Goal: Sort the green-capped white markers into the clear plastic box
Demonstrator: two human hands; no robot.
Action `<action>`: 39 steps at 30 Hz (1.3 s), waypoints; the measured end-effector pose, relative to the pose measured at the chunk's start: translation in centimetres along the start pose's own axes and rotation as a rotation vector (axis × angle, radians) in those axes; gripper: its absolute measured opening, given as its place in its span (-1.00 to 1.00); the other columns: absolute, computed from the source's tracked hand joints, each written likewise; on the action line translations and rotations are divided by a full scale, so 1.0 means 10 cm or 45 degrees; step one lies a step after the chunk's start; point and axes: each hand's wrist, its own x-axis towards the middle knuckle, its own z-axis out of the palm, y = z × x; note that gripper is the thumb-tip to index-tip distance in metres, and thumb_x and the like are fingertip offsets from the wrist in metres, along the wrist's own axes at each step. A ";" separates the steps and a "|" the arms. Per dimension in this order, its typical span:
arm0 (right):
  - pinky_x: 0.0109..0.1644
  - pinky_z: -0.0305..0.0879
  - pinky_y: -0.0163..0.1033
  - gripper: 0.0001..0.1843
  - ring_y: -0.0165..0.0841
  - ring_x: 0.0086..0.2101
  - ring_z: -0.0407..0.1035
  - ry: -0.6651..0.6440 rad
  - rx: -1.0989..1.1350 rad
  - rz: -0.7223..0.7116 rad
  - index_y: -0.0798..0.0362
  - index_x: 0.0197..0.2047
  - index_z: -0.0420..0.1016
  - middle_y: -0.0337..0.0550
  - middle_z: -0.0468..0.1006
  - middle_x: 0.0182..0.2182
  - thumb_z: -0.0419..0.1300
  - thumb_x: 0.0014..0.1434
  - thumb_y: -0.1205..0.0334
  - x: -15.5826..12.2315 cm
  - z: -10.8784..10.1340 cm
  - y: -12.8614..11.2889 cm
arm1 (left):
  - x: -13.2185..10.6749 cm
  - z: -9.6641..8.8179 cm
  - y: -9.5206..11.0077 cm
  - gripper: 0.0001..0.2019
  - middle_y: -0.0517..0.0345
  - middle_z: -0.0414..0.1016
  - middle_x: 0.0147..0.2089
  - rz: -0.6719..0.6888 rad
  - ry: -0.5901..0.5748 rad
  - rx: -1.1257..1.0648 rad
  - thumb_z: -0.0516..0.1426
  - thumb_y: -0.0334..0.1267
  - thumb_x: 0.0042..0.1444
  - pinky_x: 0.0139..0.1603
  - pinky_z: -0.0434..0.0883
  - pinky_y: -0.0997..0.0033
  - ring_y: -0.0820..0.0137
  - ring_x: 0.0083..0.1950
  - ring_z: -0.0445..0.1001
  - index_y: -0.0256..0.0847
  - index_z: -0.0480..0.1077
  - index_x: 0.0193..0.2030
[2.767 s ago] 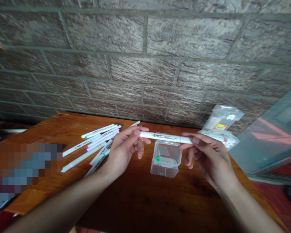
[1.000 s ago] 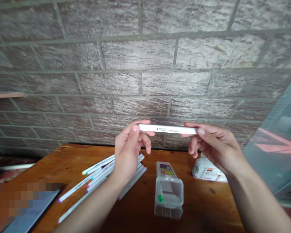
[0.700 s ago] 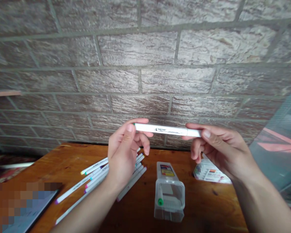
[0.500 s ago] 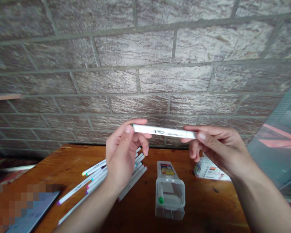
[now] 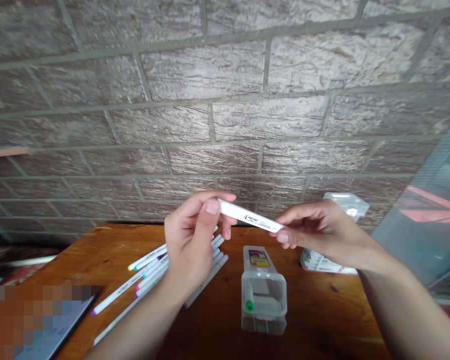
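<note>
A white marker (image 5: 249,216) with a green end is held in the air above the table, tilted down to the right. My left hand (image 5: 195,230) pinches its green end between thumb and fingers. At the lower end, my right hand (image 5: 318,227) has its thumb and fingers closed on the marker. Below them stands a clear plastic case (image 5: 264,325) with its lid open towards the wall. Inside it rests one marker with a green end (image 5: 249,303). Several white markers (image 5: 116,295) with coloured ends lie in a loose pile, partly hidden behind my left hand and forearm.
Behind my right hand is another clear case (image 5: 324,262) with a printed label, its lid (image 5: 347,202) raised. A tablet-like screen (image 5: 60,325) lies at the table's left front. The brick wall (image 5: 225,120) rises behind the wooden table (image 5: 315,315).
The marker has swung from nearly level to tilted, its right end lower. My right hand has moved left and down along with that end; my left hand has shifted slightly right.
</note>
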 end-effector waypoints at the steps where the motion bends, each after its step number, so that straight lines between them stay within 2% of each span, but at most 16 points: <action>1: -0.41 0.43 -0.38 -0.77 -0.42 -0.48 0.50 -0.036 -0.042 0.007 0.08 -0.21 0.83 -0.13 0.72 -0.44 0.55 0.21 0.08 0.00 0.01 0.00 | 0.00 0.00 0.00 -0.75 0.16 0.60 -0.44 0.017 0.000 0.031 0.22 -0.10 0.48 -0.46 0.39 0.50 0.49 -0.51 0.48 -0.18 0.70 -0.03; 7: -0.35 0.38 -0.31 -0.69 -0.37 -0.41 0.46 -0.208 -0.121 0.060 0.10 -0.18 0.77 -0.16 0.68 -0.39 0.45 0.31 -0.01 0.02 0.05 0.07 | -0.01 0.03 0.05 -0.78 0.20 0.56 -0.51 0.082 -0.017 0.297 0.29 -0.09 0.42 -0.47 0.45 0.51 0.46 -0.51 0.50 -0.18 0.70 -0.05; 13: -0.33 0.34 -0.31 -0.69 -0.38 -0.39 0.45 -0.248 -0.108 0.084 0.10 -0.16 0.73 -0.18 0.67 -0.36 0.43 0.33 -0.02 0.02 0.04 0.09 | -0.01 0.04 0.05 -0.85 0.23 0.56 -0.47 0.113 -0.062 0.351 0.32 -0.20 0.38 -0.47 0.38 0.53 0.50 -0.51 0.44 -0.17 0.69 -0.02; 21: -0.34 0.30 -0.30 -0.70 -0.38 -0.41 0.42 -0.234 -0.136 0.108 0.09 -0.18 0.70 -0.19 0.63 -0.39 0.43 0.33 -0.01 0.04 0.06 0.09 | -0.02 0.03 0.04 -0.85 0.25 0.53 -0.46 0.125 -0.103 0.385 0.32 -0.22 0.38 -0.46 0.35 0.51 0.50 -0.50 0.43 -0.17 0.67 0.01; 29: -0.35 0.31 -0.30 -0.72 -0.36 -0.42 0.44 -0.230 -0.148 0.116 0.04 -0.21 0.68 -0.22 0.64 -0.40 0.45 0.30 -0.02 0.05 0.06 0.13 | -0.03 0.03 0.04 -0.85 0.22 0.61 -0.42 0.147 -0.132 0.454 0.34 -0.23 0.35 -0.46 0.40 0.50 0.49 -0.48 0.47 -0.13 0.69 0.01; 35: -0.37 0.30 -0.31 -0.74 -0.37 -0.43 0.42 -0.200 -0.202 0.105 0.03 -0.23 0.68 -0.23 0.61 -0.43 0.44 0.30 0.01 0.06 0.07 0.15 | -0.04 0.03 0.03 -0.82 0.19 0.59 -0.41 0.101 -0.127 0.449 0.35 -0.21 0.33 -0.45 0.42 0.49 0.45 -0.46 0.48 -0.12 0.71 0.02; 39: -0.39 0.27 -0.31 -0.76 -0.38 -0.44 0.40 -0.169 -0.209 0.105 0.04 -0.25 0.67 -0.24 0.58 -0.45 0.46 0.29 0.03 0.05 0.07 0.16 | -0.01 0.03 0.02 -0.81 0.13 0.58 -0.31 0.151 -0.103 0.452 0.38 -0.25 0.29 -0.39 0.45 0.49 0.44 -0.38 0.50 -0.12 0.73 0.02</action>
